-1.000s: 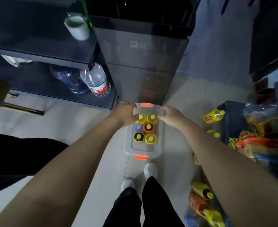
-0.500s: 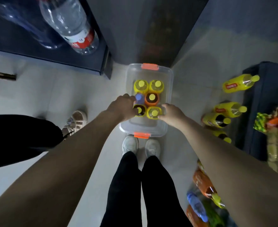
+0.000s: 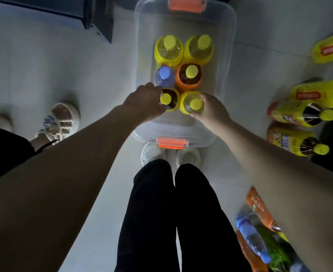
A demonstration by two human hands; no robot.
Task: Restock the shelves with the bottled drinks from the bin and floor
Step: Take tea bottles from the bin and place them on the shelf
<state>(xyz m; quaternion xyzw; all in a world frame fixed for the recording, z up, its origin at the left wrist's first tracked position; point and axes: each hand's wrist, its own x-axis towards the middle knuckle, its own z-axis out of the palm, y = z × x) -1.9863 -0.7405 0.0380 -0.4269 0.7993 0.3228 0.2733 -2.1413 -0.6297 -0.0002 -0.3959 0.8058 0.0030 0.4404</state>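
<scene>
Dark bottle (image 3: 171,99) gripped by my left hand (image 3: 144,101), yellow bottle (image 3: 192,103) by my right hand (image 3: 212,109) (floor bottles (image 3: 306,113) right of the bin (image 3: 227,55)).

Both bare arms reach forward and down, drawing close together. The left hand (image 3: 145,102), knuckles up, curls its fingers round the neck of a dark bottle (image 3: 172,96). Just right of it, the right hand (image 3: 212,109) wraps thumb and fingers round a yellow bottle (image 3: 188,101).
</scene>
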